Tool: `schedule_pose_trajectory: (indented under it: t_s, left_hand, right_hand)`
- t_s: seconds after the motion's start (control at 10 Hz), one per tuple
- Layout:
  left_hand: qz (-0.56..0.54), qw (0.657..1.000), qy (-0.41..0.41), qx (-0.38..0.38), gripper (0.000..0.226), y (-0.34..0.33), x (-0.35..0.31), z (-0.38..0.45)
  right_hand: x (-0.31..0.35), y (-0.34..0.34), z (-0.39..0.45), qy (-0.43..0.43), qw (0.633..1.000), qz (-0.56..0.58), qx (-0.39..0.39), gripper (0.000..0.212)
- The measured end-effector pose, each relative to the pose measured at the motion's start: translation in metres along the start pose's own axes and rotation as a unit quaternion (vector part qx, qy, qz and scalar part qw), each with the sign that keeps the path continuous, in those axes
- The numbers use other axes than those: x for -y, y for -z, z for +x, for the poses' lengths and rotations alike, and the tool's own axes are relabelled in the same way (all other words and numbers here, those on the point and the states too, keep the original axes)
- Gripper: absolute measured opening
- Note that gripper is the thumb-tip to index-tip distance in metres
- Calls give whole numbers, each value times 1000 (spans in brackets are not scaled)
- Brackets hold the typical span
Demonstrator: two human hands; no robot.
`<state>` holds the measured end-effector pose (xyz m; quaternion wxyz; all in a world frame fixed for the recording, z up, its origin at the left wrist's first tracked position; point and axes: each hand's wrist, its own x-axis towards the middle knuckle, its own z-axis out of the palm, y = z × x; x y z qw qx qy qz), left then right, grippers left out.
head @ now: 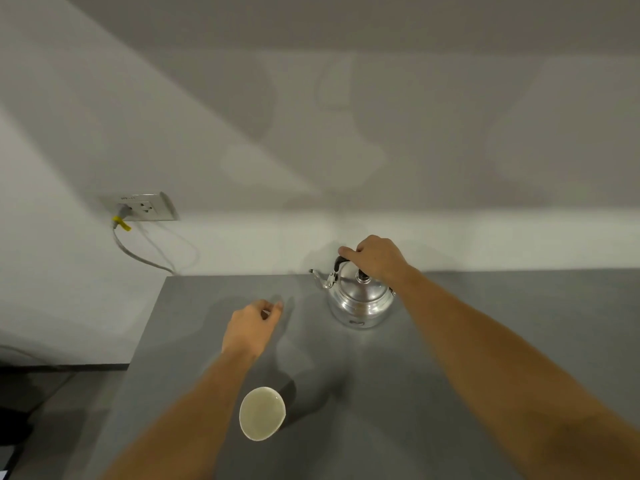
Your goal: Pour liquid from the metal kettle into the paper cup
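A shiny metal kettle [360, 299] stands on the grey table [485, 341] near its far edge, spout pointing left, lid on. My right hand [375, 258] is closed around the kettle's black top handle. A white paper cup [262, 413] stands upright near the front of the table, its inside looking pale; I cannot tell if it holds liquid. My left hand [251, 327] hovers over the table between cup and kettle, fingers loosely curled, holding nothing.
The table's left edge [149, 327] drops to a dark floor. On the white wall behind, a power socket [145, 206] has a grey cable with a yellow tag hanging toward the table's back left corner.
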<state>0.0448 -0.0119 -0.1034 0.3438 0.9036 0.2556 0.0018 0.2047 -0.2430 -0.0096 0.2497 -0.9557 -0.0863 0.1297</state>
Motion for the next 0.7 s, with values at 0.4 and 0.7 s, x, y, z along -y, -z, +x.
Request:
schedule_pose_trajectory:
  t_s: [0.4,0.7]
  left_hand:
    - [-9,1000,-6,-5,41,-1,-10,-1]
    - [-6,999,-46,-13,33,27,-48,-20]
  right_hand:
    - [-6,0,19,25,1000,-13,8,59]
    - [23,30,-19,114,987,-76,-78,47]
